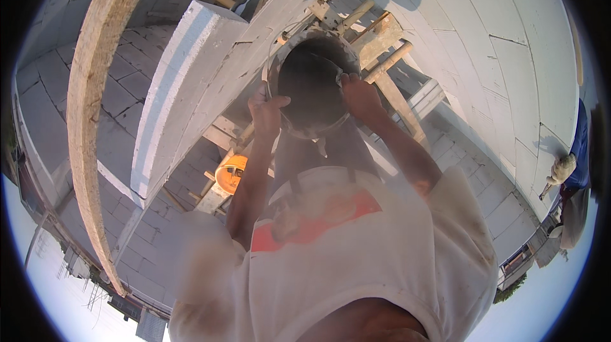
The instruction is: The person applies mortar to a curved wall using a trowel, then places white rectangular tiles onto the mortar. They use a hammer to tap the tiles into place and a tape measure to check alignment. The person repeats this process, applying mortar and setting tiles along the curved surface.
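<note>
A round bucket (316,129) with a dark inside and a mortar-crusted rim is between my two hands, its mouth facing up toward me. On its left side my left hand (266,111) grips the rim, thumb lying over the edge. My right hand (360,95) is closed at the rim on the right side. A thin wire handle (270,65) rises along the bucket's left edge, close to my left fingers. What lies at the bottom of the bucket is too dark to make out.
Pale block walls (509,55) stand on both sides. A long wooden plank (89,87) runs down the left. Timber scaffolding (388,55) lies beyond the bucket. An orange hard hat (230,174) is below my left forearm. Another person's gloved hand (562,169) is at far right.
</note>
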Motion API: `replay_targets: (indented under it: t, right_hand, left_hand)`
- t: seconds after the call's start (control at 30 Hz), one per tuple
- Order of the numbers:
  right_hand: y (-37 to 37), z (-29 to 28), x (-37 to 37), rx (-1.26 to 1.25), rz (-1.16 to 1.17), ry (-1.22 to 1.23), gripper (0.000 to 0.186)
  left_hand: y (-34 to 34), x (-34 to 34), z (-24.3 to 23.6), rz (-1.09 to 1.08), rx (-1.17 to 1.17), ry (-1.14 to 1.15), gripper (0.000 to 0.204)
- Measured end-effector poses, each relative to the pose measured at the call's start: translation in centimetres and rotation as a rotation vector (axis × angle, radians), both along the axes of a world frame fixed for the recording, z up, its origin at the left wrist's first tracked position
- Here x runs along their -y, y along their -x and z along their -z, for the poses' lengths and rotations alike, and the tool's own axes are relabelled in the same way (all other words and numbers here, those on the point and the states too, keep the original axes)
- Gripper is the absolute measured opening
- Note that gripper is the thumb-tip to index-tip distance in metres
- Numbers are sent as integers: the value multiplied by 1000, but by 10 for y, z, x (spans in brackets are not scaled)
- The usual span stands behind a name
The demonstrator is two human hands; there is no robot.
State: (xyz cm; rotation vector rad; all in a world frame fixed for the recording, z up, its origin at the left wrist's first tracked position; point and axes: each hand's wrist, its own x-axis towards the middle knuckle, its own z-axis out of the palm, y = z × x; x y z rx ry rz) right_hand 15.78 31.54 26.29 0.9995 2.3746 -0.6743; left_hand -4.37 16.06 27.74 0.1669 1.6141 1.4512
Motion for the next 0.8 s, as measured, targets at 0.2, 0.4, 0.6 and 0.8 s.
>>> replay_targets:
  t: [0.2, 0.4, 0.6, 0.8]
  right_hand:
    - [8, -8, 32, -131, -152, -74, 35]
    - [2, -52, 22, -123, -170, 184, 26]
    - [-17, -37, 22, -304, -3, 577, 36]
    - [-57, -25, 13, -485, 267, 808, 38]
  left_hand:
    - [9, -26, -51, 84, -30, -96, 70]
    - [4, -26, -53, 15, -71, -165, 68]
    - [7, -7, -24, -25, 41, -128, 48]
    - [-3, 19, -19, -192, 56, -125, 34]
